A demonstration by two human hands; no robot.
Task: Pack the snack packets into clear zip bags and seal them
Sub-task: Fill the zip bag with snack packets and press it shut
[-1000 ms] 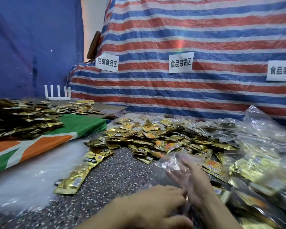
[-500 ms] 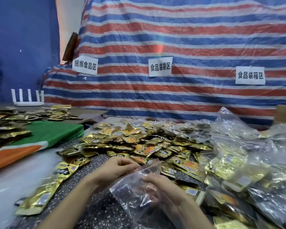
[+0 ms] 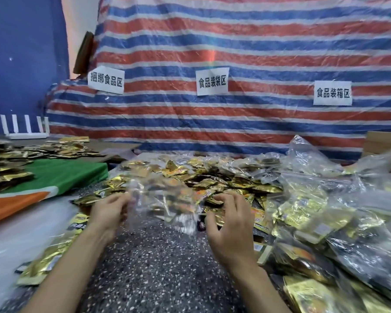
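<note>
An empty clear zip bag [image 3: 165, 204] is stretched between my two hands above the speckled table. My left hand [image 3: 110, 211] grips the bag's left edge with curled fingers. My right hand [image 3: 228, 222] pinches its right edge, fingers bent. Just behind the bag lies a heap of loose gold snack packets [image 3: 203, 179]. On the right side sits a pile of filled clear bags [image 3: 339, 218] holding gold packets. The bag is blurred by motion.
The speckled grey table [image 3: 154, 267] shows in front of me. A green and orange board [image 3: 54, 177] with more gold packets lies at the left. Gold packets [image 3: 45, 260] lie by my left forearm. A striped tarp [image 3: 235, 64] with white labels hangs behind. A white router [image 3: 25, 129] stands far left.
Both hands have moved forward and apart, spreading the clear bag wide over the edge of the packet heap. The camera has tilted and shifted rightward.
</note>
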